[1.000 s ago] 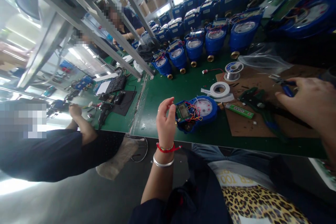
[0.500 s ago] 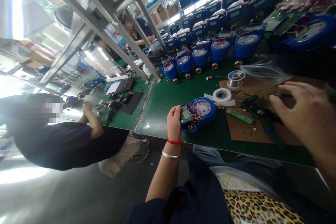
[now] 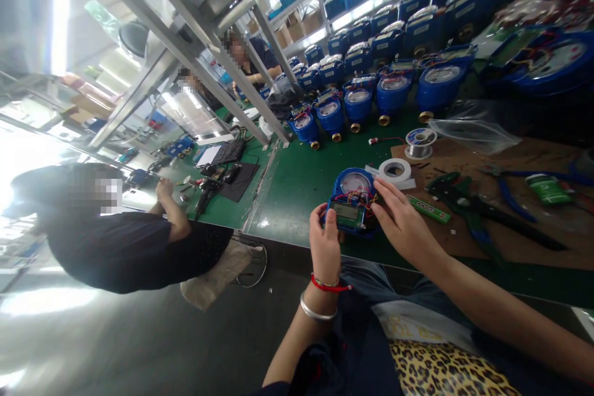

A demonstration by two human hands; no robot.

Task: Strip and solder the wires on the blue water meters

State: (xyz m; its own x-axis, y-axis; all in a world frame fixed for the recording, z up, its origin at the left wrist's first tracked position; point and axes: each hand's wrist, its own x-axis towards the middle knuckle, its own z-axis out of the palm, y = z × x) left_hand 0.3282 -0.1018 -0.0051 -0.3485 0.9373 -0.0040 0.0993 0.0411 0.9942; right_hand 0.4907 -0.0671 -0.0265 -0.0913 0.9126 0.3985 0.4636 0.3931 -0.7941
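Observation:
A blue water meter with an exposed display board and red and yellow wires is at the front edge of the green bench. My left hand grips its left side, thumb on the board's edge. On the meter's right side rest the fingers of my right hand, stretched out near the wires. Whatever lies under those fingers is hidden. Just behind my right hand are a roll of white tape and a solder spool.
Brown board at right bears green-handled strippers, blue pliers, a green jar and a green-white box. Rows of blue meters stand behind. A seated person works at left; metal uprights rise from the bench.
My right hand has moved left from the tools to the meter, uncovering the pliers and jar. The meter has turned, its display now facing me, and my left hand has shifted with it.

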